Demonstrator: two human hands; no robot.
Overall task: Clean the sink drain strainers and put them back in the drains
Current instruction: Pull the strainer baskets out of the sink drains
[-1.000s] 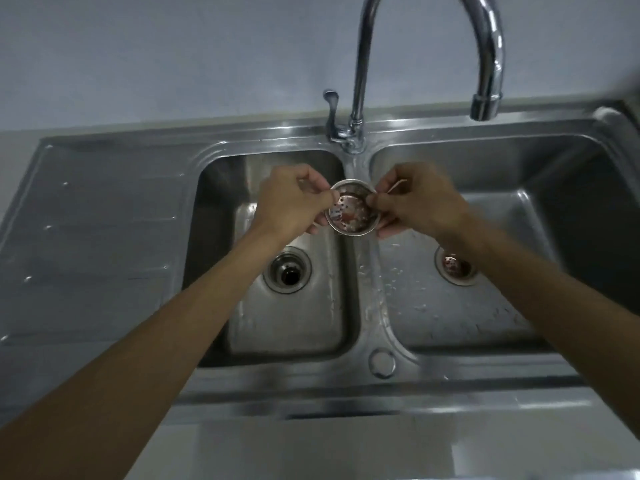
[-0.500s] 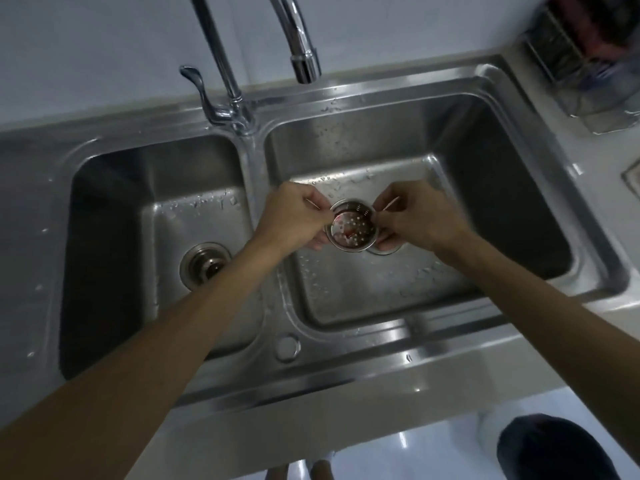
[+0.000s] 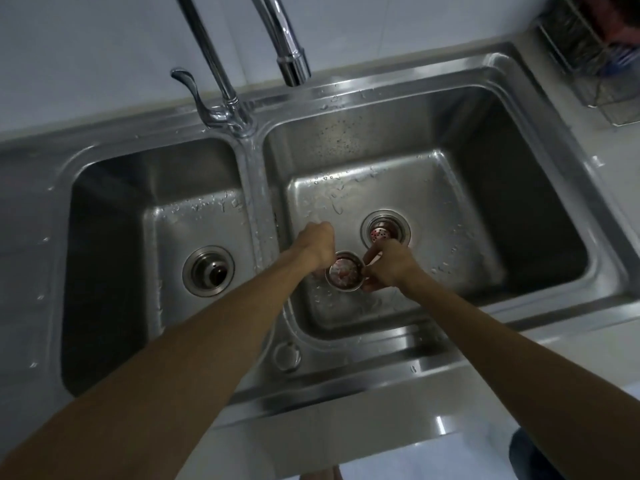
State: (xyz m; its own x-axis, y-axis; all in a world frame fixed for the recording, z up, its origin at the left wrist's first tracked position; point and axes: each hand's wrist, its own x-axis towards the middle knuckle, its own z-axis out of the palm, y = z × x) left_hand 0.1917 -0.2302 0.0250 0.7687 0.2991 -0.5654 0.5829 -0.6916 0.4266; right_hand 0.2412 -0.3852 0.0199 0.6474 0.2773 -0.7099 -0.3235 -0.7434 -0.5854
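Note:
Both my hands hold a small round steel strainer [image 3: 344, 271] with reddish residue inside, low in the right basin [image 3: 519, 188]. My left hand [image 3: 317, 245] grips its left rim. My right hand [image 3: 388, 266] grips its right rim. Just behind my right hand, the right drain [image 3: 385, 230] holds a second perforated strainer with red bits. In the left basin [image 3: 114, 220], the left drain [image 3: 208, 270] is open and dark, with no strainer in it.
The chrome tap spout [image 3: 291, 60] hangs over the right basin's back edge, its lever [image 3: 188, 84] to the left. No water runs. A wire rack [image 3: 595, 57] with items stands on the counter at the far right. Droplets cover both basins.
My hands have lowered the strainer toward me, down into the right basin. The right drain with its strainer, earlier hidden behind my hands, now shows. The view has shifted right.

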